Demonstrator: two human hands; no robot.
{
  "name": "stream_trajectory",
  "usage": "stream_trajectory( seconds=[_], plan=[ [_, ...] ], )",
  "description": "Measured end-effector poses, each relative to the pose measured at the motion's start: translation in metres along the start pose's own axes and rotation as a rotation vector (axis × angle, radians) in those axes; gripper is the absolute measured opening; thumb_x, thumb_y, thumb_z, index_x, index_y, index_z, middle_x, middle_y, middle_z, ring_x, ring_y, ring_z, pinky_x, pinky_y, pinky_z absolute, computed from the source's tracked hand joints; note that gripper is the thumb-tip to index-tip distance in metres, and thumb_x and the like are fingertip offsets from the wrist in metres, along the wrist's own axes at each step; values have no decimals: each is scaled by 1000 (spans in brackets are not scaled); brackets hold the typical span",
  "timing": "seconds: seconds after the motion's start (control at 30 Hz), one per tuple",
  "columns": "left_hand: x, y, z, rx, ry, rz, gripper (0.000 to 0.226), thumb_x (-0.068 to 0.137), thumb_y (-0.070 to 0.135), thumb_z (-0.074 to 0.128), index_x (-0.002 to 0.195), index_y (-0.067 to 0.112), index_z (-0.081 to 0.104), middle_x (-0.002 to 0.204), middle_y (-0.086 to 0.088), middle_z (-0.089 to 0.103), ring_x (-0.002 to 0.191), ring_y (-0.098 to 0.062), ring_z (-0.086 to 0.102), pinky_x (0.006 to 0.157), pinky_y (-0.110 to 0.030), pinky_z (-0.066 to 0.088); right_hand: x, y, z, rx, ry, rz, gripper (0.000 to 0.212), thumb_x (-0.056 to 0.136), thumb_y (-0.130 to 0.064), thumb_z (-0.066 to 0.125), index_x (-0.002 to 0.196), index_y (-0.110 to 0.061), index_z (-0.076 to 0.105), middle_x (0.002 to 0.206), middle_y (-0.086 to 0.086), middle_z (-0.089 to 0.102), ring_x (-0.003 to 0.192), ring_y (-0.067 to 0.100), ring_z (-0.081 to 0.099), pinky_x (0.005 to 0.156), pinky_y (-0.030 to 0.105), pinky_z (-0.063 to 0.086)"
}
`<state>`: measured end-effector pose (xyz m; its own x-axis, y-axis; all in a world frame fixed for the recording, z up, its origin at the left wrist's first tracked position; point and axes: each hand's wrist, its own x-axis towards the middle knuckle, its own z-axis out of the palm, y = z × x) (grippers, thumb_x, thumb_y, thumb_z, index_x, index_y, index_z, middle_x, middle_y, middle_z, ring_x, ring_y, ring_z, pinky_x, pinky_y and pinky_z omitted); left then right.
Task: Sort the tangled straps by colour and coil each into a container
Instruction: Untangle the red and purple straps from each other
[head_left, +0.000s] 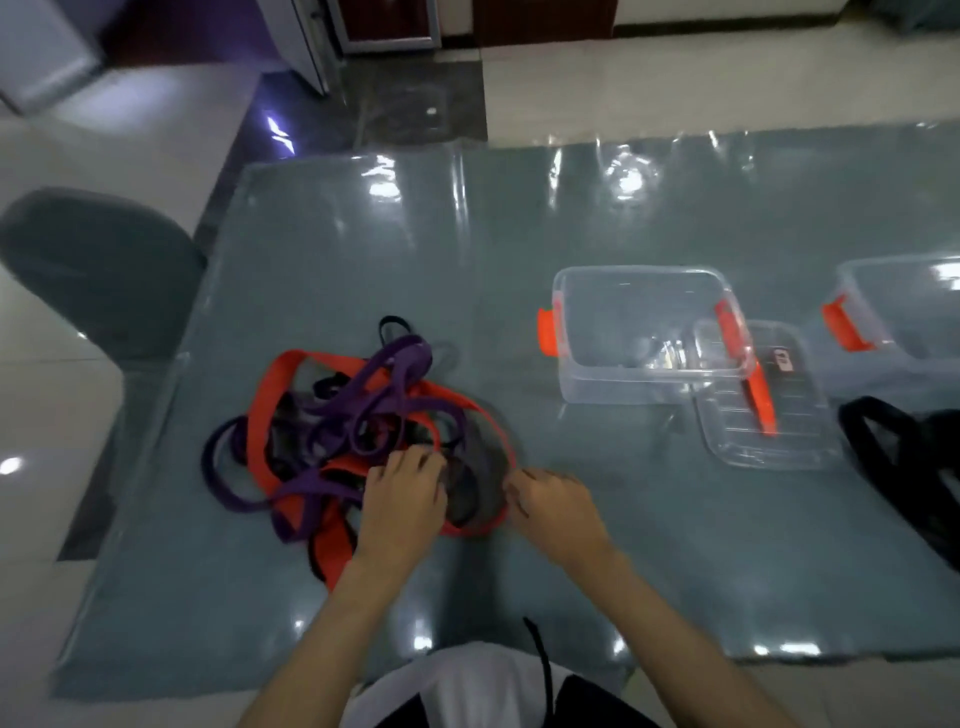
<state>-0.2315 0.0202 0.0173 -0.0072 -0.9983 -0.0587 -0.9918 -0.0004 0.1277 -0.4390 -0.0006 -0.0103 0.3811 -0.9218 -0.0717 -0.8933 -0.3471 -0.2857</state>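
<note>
A tangled pile lies left of centre on the table: an orange strap (270, 395), a purple strap (395, 364), a grey strap (483, 467) and dark black bits. My left hand (405, 499) rests on the pile's near right part, fingers curled into the grey and orange loops. My right hand (550, 504) pinches the thin orange edge at the pile's right rim. A clear container with orange latches (644, 332) stands empty to the right. A second clear container (904, 312) sits at the far right edge.
A clear lid (763, 410) lies flat in front of the first container. A black strap bundle (914, 467) rests at the right edge. The table (363, 234) has a glossy grey-green cover. A grey chair (98, 270) stands at the left.
</note>
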Motion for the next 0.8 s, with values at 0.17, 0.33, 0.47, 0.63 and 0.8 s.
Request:
stream_trajectory(
  seconds=[0.17, 0.33, 0.47, 0.63, 0.8],
  plan=[
    [-6, -105, -6, -89, -176, -111, 61, 85, 50, 78, 138, 26, 60, 149, -2, 50, 140, -30, 47, 108, -52, 42, 42, -62, 30, 162, -179, 141, 43, 99, -35, 62, 141, -25, 55, 125, 9, 67, 116, 35, 66, 89, 44, 55],
    [-19, -179, 1, -199, -347, -10, 55, 92, 44, 76, 142, 29, 57, 146, 6, 48, 137, -23, 47, 108, -46, 44, 62, -94, 48, 445, -181, 405, 67, 89, -42, 81, 147, -20, 56, 127, 20, 63, 119, 37, 62, 101, 39, 49],
    [-31, -202, 8, -375, -170, 108, 18, 101, 27, 69, 116, 20, 74, 115, 3, 71, 105, -23, 64, 90, -44, 52, 61, -99, 61, 581, -55, 614, 40, 93, -33, 79, 121, -8, 67, 114, 18, 71, 109, 33, 67, 91, 35, 49],
    [-42, -220, 9, -719, -308, 92, 4, 97, 34, 73, 100, 35, 74, 86, 13, 75, 83, -5, 70, 80, -33, 58, 48, -107, 59, 579, 105, 642, 19, 88, -9, 78, 106, -8, 73, 96, 17, 75, 93, 35, 72, 87, 43, 56],
    [-43, -236, 31, -850, -4, -355, 17, 95, 19, 75, 90, 24, 60, 80, 5, 69, 70, -18, 72, 63, -37, 59, 35, -117, 45, 498, 228, 588, 9, 91, -26, 71, 87, -23, 63, 74, -2, 68, 76, 25, 68, 69, 37, 53]
  ],
)
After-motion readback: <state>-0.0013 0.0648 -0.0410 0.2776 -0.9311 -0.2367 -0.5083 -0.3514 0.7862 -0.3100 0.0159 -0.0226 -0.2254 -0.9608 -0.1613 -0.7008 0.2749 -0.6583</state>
